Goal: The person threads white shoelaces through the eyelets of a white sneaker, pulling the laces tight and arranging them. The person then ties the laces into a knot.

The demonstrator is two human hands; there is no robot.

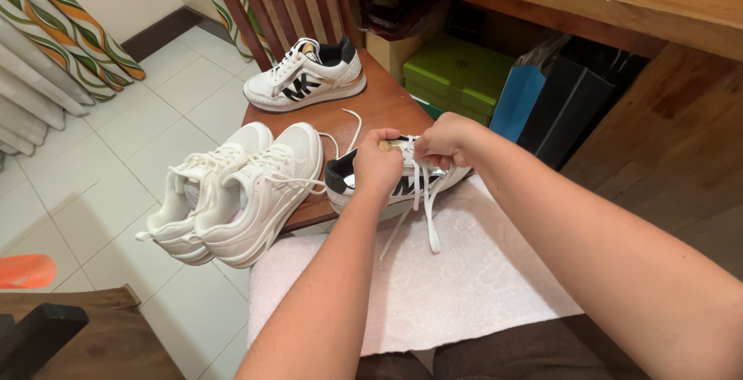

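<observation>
White towel [433, 287] lying across the lap, overlapping the wooden surface [387, 101]. Pair of white sneakers [240, 186] sitting at the surface's left edge. Black-and-white sneaker [402, 186] resting on the towel (partly hidden); left hand [377, 165] and right hand [443, 140], fingers pinching its white laces [424, 194].

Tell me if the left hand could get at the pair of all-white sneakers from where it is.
Probably yes: the left hand sits on the sneaker being laced, and the all-white pair lies just to its left, nothing between.

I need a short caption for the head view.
Both hands, left hand and right hand, lace a black-and-white sneaker over a white towel.
</observation>
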